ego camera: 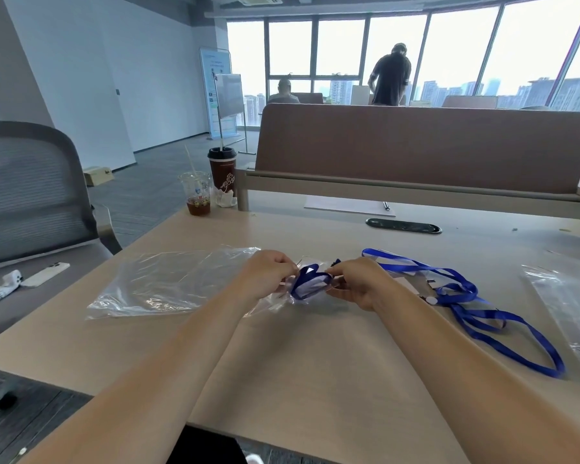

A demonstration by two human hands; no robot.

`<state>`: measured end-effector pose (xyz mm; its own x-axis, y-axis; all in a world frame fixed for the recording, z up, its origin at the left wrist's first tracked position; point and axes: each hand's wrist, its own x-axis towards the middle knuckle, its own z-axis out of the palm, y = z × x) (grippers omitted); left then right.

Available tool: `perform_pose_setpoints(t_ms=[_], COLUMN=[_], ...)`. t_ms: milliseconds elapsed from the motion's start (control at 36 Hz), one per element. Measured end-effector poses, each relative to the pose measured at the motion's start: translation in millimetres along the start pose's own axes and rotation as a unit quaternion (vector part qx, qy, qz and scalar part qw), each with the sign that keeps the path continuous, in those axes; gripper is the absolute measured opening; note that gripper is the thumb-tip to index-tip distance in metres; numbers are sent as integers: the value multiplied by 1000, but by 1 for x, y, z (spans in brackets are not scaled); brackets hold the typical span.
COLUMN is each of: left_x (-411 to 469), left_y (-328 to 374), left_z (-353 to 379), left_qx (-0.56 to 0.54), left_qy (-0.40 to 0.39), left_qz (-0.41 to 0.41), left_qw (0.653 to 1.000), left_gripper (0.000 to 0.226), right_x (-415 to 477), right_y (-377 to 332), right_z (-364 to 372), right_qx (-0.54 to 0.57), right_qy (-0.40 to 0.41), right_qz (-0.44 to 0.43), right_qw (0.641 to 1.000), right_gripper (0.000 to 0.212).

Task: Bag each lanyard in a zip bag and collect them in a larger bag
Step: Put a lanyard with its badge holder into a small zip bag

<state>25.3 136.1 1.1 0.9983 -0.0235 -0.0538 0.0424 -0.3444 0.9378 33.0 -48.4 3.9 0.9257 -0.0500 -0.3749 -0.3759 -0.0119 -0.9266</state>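
Lanyard [310,284] bundled blue inside a small zip bag [290,298], middle of the desk [315,370], with left hand [268,272] and right hand [359,283] close together, each pinching one side of it. Bare desk runs from there to the near edge; big clear bag [168,283] lies left, loose lanyards [462,293] right. Cups [222,172] at the far left corner carry print too small to read.

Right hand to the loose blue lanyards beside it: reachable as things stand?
Likely yes: the loose lanyards lie right beside the right hand with nothing between. But it pinches the small zip bag, so must release first.
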Motion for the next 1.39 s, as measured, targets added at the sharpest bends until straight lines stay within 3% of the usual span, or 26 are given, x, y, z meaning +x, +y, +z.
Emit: perform_pose_setpoints(t_ms=[361,528,833,1083,1389], left_x=[-5,-8,-11,-14,-16], left_y=[0,7,12,16,20], left_z=[-2,-3,-1,0,2], left_qx=[-25,-47,-33,-43,-93], left_qy=[1,-2,-9,-12,-23], left_qz=[-16,-15,-13,-21,-49], left_qw=[1000,999,999,999,994], left_gripper=[11,6,10,11,13], right_x=[-14,-9,-16,-12,-2], right_y=[-2,0,-2,2,5], right_z=[-2,-2,1,0,0], right_qx=[122,71,64,125,84], right_qy=[-34,-17,-18,-24,-9], right_qz=[18,12,-13,-9,12], right_qw=[992,997,998,992,996], right_gripper=[15,18,12,10,8])
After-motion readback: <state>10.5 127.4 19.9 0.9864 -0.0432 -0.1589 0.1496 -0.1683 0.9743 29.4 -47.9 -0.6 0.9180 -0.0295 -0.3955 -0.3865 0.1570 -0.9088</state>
